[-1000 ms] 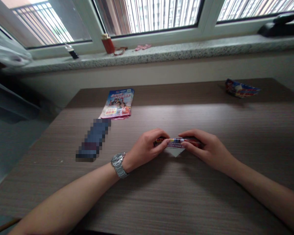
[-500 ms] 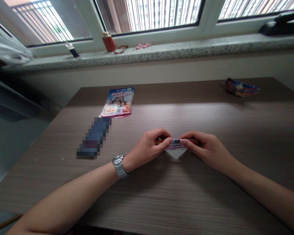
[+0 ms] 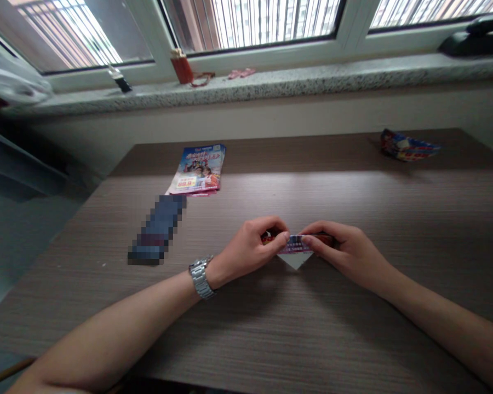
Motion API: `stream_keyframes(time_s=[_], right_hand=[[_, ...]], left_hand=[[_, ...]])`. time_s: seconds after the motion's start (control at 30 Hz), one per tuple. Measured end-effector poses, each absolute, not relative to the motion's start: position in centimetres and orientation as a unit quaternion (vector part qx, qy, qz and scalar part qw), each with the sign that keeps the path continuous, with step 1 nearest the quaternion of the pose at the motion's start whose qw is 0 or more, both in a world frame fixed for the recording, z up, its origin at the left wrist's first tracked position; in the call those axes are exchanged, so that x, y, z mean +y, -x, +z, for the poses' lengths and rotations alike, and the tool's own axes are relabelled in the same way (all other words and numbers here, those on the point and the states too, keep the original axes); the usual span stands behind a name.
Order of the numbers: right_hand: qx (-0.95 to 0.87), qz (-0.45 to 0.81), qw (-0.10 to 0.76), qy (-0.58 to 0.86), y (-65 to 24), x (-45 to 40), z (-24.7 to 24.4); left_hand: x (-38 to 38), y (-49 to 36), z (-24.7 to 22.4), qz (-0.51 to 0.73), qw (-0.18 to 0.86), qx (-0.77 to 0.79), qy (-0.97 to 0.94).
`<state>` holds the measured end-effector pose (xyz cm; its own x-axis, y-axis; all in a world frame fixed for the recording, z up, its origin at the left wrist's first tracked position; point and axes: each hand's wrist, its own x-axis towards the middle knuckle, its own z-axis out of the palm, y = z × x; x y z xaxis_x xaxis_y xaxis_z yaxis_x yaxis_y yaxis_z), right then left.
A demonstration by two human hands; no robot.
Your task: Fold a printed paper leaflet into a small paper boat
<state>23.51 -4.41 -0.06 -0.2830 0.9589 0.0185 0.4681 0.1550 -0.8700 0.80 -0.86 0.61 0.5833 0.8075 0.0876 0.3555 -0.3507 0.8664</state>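
Between my two hands is a folded printed flyer (image 3: pixel 296 245), with a white triangular point facing me and a coloured, printed band along its top edge. My left hand (image 3: pixel 265 236), with a metal watch on the wrist, pinches the band's left part between thumb and fingers. On the right part, my right hand (image 3: pixel 332 241) grips it the same way. Both thumbs lie on the near face, close together. The flyer's two ends are partly hidden by my fingers.
A stack of printed flyers (image 3: pixel 199 169) lies at the back left, with a pixelated dark flat object (image 3: pixel 158 230) nearer me. A folded colourful paper piece (image 3: pixel 408 146) stands at the back right. On the stone windowsill (image 3: pixel 304 85) are a red case (image 3: pixel 181 67) and small items.
My hands keep nearly the same grip and place. The flyer's white point shows slightly lower, and the view has shifted a little.
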Motion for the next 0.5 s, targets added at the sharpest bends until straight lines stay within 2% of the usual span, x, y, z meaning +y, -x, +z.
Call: stream_keyframes(time_s=[0.5], right_hand=[[-0.674, 0.418, 0.303, 0.529, -23.92, -3.88, 0.57]], left_hand=[[-0.41, -0.53, 0.35, 0.274, 0.422, 0.372, -0.780]])
